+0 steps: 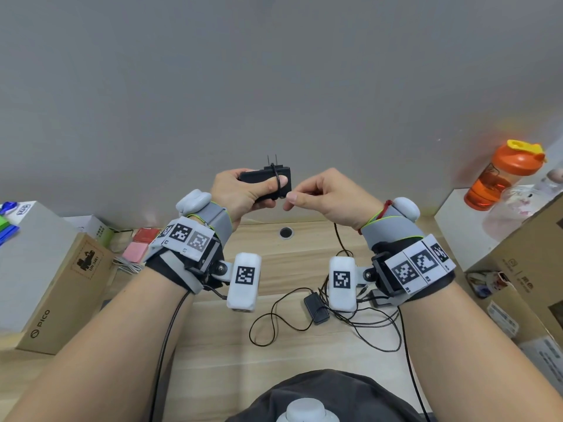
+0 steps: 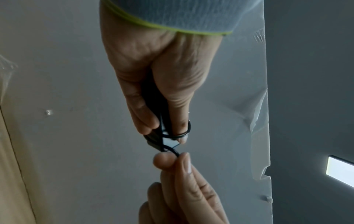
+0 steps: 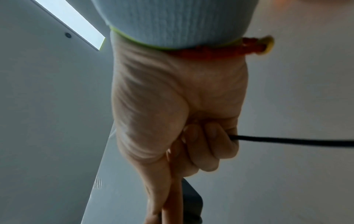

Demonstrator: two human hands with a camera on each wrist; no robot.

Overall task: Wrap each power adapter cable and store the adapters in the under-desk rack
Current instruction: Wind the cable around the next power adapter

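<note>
Adapters on the desk [image 1: 213, 345] come first, nearest to the person: I count two, one black adapter [image 1: 316, 308] lying free in the middle and a second adapter [image 1: 379, 298] half hidden under the right wrist device. Their loose cables [image 1: 359, 324] lie tangled around them, not wrapped at all.

Higher up, above the far edge of the desk, the left hand [image 1: 243, 193] grips a third adapter [image 1: 268, 178], fingers curled round its body and the thumb pressed on its face. A few turns of its cable [image 1: 338, 236] already go around the body and over the thumb. The right hand [image 1: 323, 196] pinches this cable between thumb and forefinger just beside the adapter; the other fingers are curled in. The rest of the cable hangs down to the desk.

I judge the task is at its beginning: one wrapping is started, two are left, and the rack is not visible.

Far right stands one orange bottle [image 1: 499, 178].
</note>
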